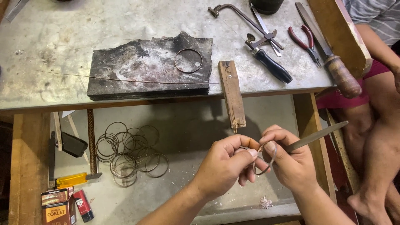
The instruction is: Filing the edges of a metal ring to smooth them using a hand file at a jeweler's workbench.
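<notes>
- Our left hand (225, 164) pinches a thin wire ring (264, 160) between thumb and fingertips, its grip closed on the ring's upper edge.
- Our right hand (289, 160) has its grip closed around a flat metal file (321, 134), its blade slanting up to the right, with the thumb touching the ring.
- The ring hangs between both hands, below the tabletop (62, 46) edge and just under the wooden bench pin (231, 93).
- A pile of similar rings (129, 152) lies on the lower shelf, well apart to the left.
- One more ring (188, 61) rests on the charred block (150, 68); a saw frame (250, 25) and pliers (306, 43) lie beyond.
</notes>
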